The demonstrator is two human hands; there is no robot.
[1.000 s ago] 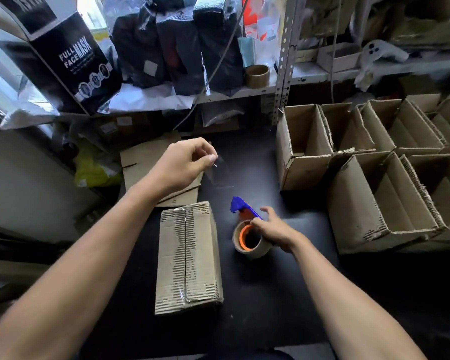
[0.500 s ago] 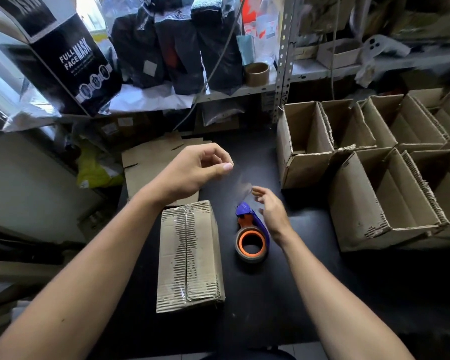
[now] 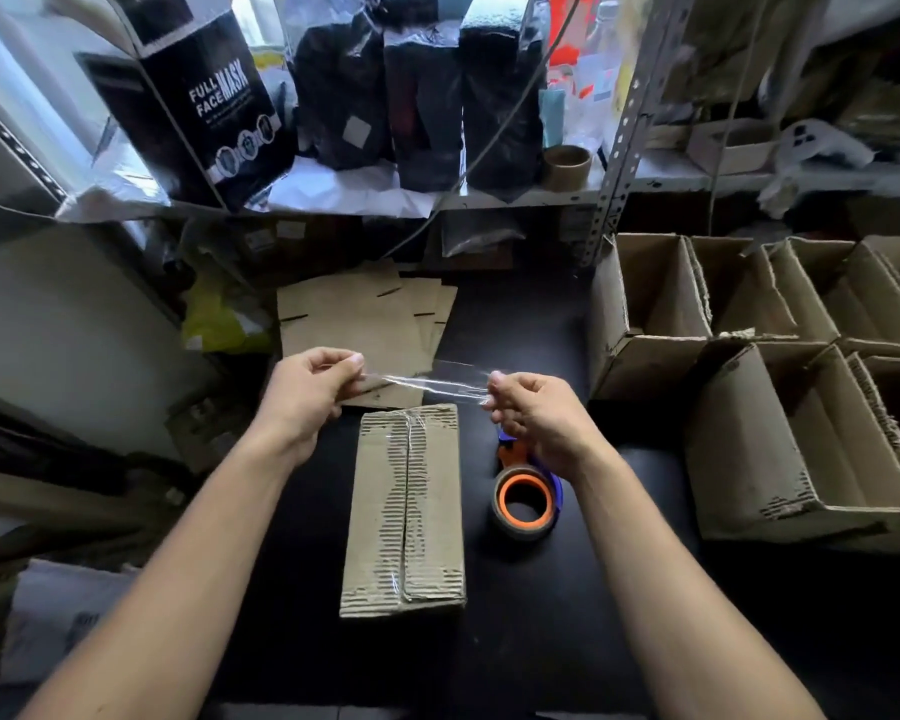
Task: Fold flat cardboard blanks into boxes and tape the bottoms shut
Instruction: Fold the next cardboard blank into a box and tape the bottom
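A folded cardboard box (image 3: 405, 511) lies bottom up on the black table (image 3: 619, 589), clear tape running along its centre seam. Just above its far end a strip of clear tape (image 3: 424, 383) stretches level between my hands. My left hand (image 3: 307, 389) pinches the strip's left end and my right hand (image 3: 528, 413) pinches the right end. The tape dispenser (image 3: 526, 498), blue with an orange core, lies on the table right of the box, partly under my right wrist.
Flat cardboard blanks (image 3: 357, 330) are stacked behind the box. Several open folded boxes (image 3: 749, 407) crowd the table's right side. A metal shelf (image 3: 489, 200) at the back carries black packages, a "Full Face Mask" carton (image 3: 204, 106) and an empty tape core (image 3: 567, 166).
My right hand left the dispenser and rose to take the free end of the tape. Both hands now hold the strip stretched over the box's far end.
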